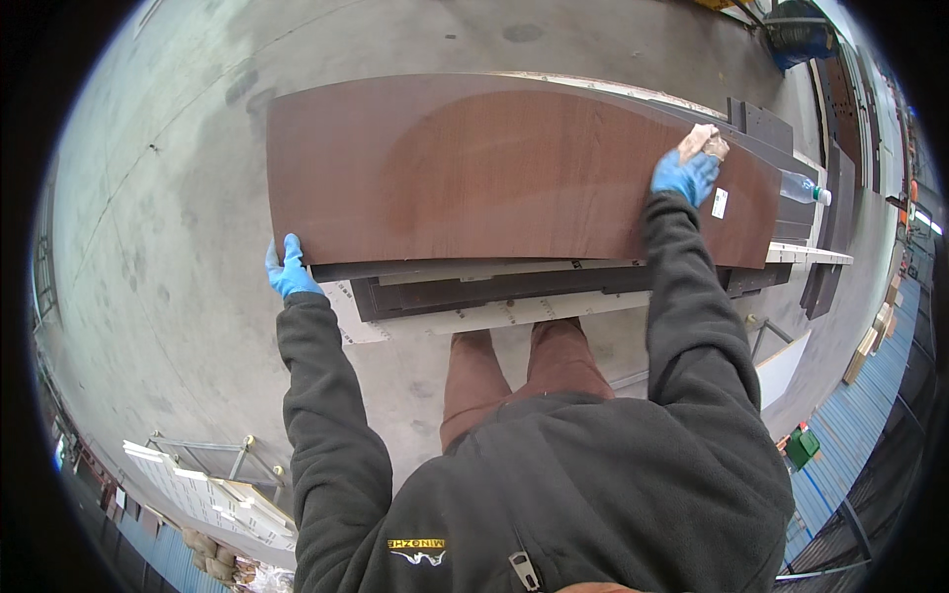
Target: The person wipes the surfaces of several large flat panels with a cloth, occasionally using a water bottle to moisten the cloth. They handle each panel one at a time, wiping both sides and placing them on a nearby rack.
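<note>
A long dark-brown wood panel lies across a stack in front of me. My left hand, in a blue glove, is at the panel's near left corner, with the thumb on top and the other fingers at the edge. Toward the panel's right end, my right hand, also gloved in blue, presses a crumpled pale cloth onto the surface. Close to that hand is a small white label on the panel. A clear plastic bottle lies just past the panel's right end.
Beneath the panel are more dark boards and a pale printed sheet. Dark panels stand further right. A metal frame cart with white boards is at lower left, and a white board leans at right. A dark barrel stands far right.
</note>
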